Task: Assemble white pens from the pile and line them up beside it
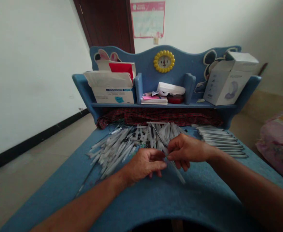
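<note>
My right hand (183, 151) pinches a slim pen (178, 172) between thumb and fingers over the table. Its pale translucent barrel slants down to the right, and a thin dark rod points up and left from the pinch. Close beside it is my left hand (151, 162), its fingers bent and apart from the thumb, with nothing visible between them. A heap of translucent pen barrels (117, 148) lies left of and beyond my hands. More pale barrels (167, 132) lie straight ahead, with small dark parts among them. To the right rests a row of grey pens (221, 141).
The blue table (141, 199) has a raised back shelf (122, 105) carrying an opened carton (112, 88), a stack of papers (154, 100) and a white box (230, 80). Dark red checked cloth (161, 116) lies beneath the shelf. A thin rod (84, 183) lies near the left edge.
</note>
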The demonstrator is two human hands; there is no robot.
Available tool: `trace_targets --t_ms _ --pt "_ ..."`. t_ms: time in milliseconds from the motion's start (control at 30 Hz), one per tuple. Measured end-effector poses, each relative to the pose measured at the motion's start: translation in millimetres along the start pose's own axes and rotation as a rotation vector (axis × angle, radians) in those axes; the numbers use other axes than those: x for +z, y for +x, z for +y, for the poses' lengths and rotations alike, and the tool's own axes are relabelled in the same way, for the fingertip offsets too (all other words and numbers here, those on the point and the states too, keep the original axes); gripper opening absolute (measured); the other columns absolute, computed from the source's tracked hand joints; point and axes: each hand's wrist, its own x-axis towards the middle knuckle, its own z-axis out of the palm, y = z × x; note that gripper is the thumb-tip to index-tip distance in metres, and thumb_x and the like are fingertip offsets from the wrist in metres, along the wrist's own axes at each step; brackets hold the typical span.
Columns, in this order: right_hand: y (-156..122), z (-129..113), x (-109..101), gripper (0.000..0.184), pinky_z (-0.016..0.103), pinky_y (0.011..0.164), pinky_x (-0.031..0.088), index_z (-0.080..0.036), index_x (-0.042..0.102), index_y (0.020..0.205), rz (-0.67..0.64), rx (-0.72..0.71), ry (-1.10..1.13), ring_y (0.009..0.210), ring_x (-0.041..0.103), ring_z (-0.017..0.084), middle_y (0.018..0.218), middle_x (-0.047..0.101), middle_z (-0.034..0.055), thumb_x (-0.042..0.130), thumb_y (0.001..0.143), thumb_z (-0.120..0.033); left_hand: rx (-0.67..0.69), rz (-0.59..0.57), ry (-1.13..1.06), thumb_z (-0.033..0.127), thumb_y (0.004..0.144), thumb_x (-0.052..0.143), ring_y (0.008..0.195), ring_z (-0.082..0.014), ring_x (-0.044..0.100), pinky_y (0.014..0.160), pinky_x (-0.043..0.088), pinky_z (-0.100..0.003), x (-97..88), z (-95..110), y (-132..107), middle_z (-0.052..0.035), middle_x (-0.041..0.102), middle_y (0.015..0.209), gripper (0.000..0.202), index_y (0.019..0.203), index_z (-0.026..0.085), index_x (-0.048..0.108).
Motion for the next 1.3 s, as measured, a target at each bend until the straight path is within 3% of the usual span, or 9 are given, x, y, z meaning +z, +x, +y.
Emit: trace_targets --t_ms 100,233,367,600,700,967,1300 --pt "15.3 -8.3 11.5 0.010 0.015 0.034 0.039 -0.015 0.053 0.069 0.044 -0.062 0.030 0.036 0.053 0.007 0.047 0.057 -0.0041 0.056 0.077 -0.021 0.006 -0.030 -0.087 0.028 0.070 0.067 0.055 -0.0131 0.061 0.042 0.037 -0.020 0.8 -3.8 1.4 -0.0046 0.066 0.071 0.021 0.081 0.011 0.063" --pt "29.0 -8.5 19.6 0.014 0.014 0.032 0.035 -0.015 0.052 0.065 0.130 -0.096 0.020 0.035 0.051 0.007 0.046 0.054 -0.0045 0.056 0.078 -0.021 -0.004 0.055 -0.147 0.025 0.071 0.066 0.045 -0.0113 0.058 0.041 0.036 -0.019 -0.3 -3.6 0.7 -0.0021 0.062 0.058 0.015 0.072 0.011 0.062" --pt "30.0 -4.0 15.2 0.019 0.014 0.033 0.036 -0.016 0.051 0.065 0.226 -0.088 -0.015 0.034 0.050 0.006 0.047 0.055 -0.0042 0.054 0.081 -0.026 -0.017 0.156 -0.221 0.021 0.071 0.066 0.046 -0.0109 0.059 0.041 0.038 -0.018 -8.9 -1.2 0.8 -0.0023 0.063 0.058 0.011 0.073 0.011 0.062" --pt "20.1 -0.2 12.3 0.018 0.013 0.033 0.033 -0.015 0.050 0.065 -0.011 -0.053 -0.093 0.036 0.050 0.005 0.048 0.055 -0.0036 0.053 0.080 -0.026 0.183 0.586 -0.465 0.016 0.075 0.064 0.043 -0.0078 0.056 0.040 0.040 -0.016 -54.3 5.9 1.8 -0.0008 0.062 0.057 0.009 0.071 0.012 0.058" --pt "19.7 1.6 17.1 0.018 0.013 0.034 0.034 -0.015 0.051 0.065 -0.082 -0.050 -0.122 0.036 0.049 0.005 0.047 0.054 -0.0038 0.053 0.080 -0.025 0.215 0.679 -0.605 0.013 0.076 0.062 0.043 -0.0072 0.055 0.039 0.041 -0.016 -68.0 11.1 -1.5 -0.0006 0.061 0.058 0.005 0.073 0.011 0.059" --pt "20.2 3.8 18.9 0.014 0.013 0.033 0.034 -0.016 0.052 0.066 -0.091 0.002 -0.164 0.036 0.049 0.006 0.047 0.054 -0.0039 0.052 0.078 -0.024 0.212 0.738 -0.687 0.012 0.080 0.058 0.041 -0.0063 0.053 0.037 0.039 -0.015 -75.0 14.9 -3.6 -0.0009 0.061 0.058 0.006 0.074 0.011 0.059" --pt "20.1 3.1 18.8 0.014 0.014 0.033 0.034 -0.016 0.051 0.064 -0.102 0.030 -0.207 0.036 0.049 0.006 0.047 0.054 -0.0031 0.051 0.076 -0.023 0.192 0.678 -0.565 0.014 0.077 0.062 0.040 -0.0070 0.053 0.037 0.039 -0.015 -65.0 6.9 1.1 -0.0008 0.060 0.055 0.010 0.069 0.011 0.057"
